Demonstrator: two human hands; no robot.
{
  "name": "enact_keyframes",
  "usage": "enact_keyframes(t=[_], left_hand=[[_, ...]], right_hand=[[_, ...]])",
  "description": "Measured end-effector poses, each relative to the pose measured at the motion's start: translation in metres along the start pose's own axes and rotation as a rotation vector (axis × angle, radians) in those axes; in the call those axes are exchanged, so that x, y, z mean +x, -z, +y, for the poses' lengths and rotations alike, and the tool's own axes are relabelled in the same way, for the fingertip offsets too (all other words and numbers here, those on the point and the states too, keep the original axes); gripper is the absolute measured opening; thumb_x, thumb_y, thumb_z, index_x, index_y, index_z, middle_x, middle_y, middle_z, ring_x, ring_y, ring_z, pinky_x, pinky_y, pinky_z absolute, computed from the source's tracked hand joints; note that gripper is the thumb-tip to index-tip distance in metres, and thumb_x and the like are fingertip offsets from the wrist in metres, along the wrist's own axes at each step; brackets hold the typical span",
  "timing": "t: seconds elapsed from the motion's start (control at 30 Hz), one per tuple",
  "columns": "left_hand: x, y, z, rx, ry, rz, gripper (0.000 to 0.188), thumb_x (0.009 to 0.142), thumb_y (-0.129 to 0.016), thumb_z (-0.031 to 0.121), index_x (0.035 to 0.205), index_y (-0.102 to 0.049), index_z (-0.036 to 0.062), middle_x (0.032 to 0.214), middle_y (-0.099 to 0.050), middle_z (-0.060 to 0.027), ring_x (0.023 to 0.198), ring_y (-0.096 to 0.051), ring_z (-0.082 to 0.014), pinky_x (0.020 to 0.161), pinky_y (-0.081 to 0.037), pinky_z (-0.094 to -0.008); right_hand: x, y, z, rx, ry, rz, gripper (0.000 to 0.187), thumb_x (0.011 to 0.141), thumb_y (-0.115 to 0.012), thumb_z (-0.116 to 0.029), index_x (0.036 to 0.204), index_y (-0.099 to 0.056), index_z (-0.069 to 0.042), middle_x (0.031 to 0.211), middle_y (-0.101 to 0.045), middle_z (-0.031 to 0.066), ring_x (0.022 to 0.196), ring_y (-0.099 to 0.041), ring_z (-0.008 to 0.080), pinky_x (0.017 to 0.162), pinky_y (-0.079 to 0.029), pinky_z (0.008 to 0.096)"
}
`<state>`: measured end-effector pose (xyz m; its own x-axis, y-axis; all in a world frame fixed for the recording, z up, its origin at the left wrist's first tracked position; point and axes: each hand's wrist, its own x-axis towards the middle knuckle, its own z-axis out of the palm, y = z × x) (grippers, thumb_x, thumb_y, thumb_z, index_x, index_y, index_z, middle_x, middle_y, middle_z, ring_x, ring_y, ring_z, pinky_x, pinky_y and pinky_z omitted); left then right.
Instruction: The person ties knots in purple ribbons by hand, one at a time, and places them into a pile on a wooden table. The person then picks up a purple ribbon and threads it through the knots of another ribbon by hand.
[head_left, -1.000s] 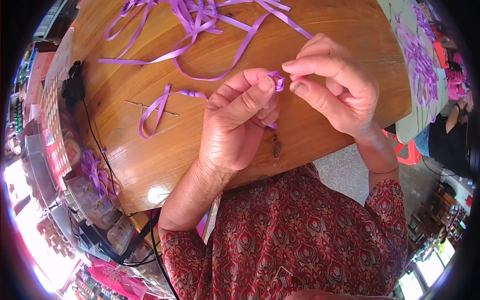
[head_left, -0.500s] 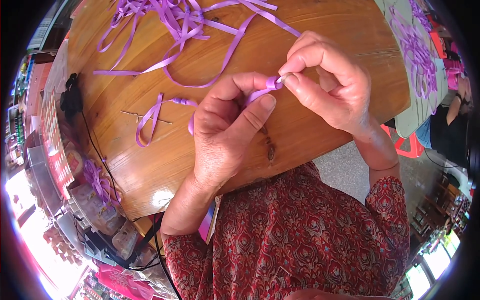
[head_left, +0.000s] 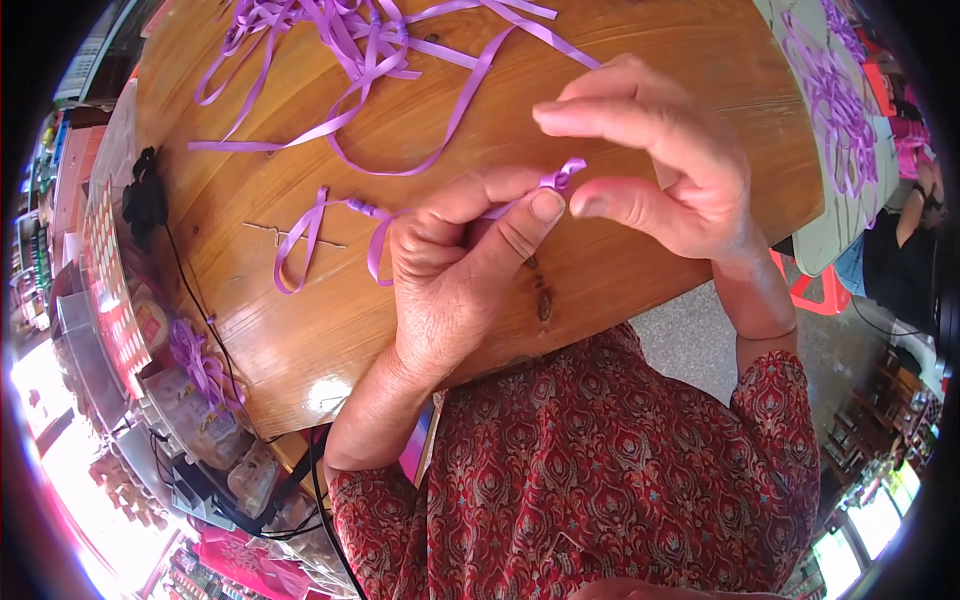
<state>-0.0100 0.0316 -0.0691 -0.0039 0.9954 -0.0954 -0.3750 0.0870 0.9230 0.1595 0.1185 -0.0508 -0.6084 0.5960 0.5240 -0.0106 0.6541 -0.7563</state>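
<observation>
We've got the left hand (head_left: 455, 270) pinching a purple ribbon (head_left: 556, 181) tight between thumb and forefinger. The right hand (head_left: 665, 165) hovers just right of it, fingers apart, holding nothing. More ribbons (head_left: 350, 50) lie far left on the wooden table (head_left: 250, 310).

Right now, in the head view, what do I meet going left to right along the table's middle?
Black cable clump → thin needle → loose purple ribbon loop → left hand → pinched ribbon piece → right hand.

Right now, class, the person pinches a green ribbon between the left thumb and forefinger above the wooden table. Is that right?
Not quite: the ribbon is purple, not green. The head view shows the left hand pinching it above the wooden table.
</observation>
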Motion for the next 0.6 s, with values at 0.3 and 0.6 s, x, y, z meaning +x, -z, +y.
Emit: enact_keyframes(t=[0.3, 0.6], left_hand=[[0.006, 0.011, 0.005, 0.411, -0.065, -0.197, 0.011, 0.089, -0.057, 0.003, 0.097, -0.062, -0.0034, 0.079, -0.057, -0.0058, 0.071, -0.052, -0.0132, 0.065, -0.04, -0.0258], [0.008, 0.009, 0.007, 0.549, -0.17, -0.117, 0.007, 0.088, -0.056, 0.004, 0.088, -0.061, -0.0018, 0.07, -0.056, -0.0093, 0.063, -0.051, -0.0202, 0.061, -0.041, -0.0293]], right_hand=[[-0.004, -0.005, 0.004, -0.204, 0.146, -0.095, 0.03, 0.065, -0.074, -0.009, 0.094, -0.069, -0.001, 0.087, -0.063, 0.0082, 0.074, -0.057, 0.0205, 0.064, -0.047, 0.0307], [-0.002, 0.001, 0.003, -0.206, 0.142, -0.032, 0.019, 0.064, -0.069, 0.007, 0.081, -0.062, 0.001, 0.078, -0.059, 0.0095, 0.065, -0.055, 0.0199, 0.056, -0.042, 0.0294]])
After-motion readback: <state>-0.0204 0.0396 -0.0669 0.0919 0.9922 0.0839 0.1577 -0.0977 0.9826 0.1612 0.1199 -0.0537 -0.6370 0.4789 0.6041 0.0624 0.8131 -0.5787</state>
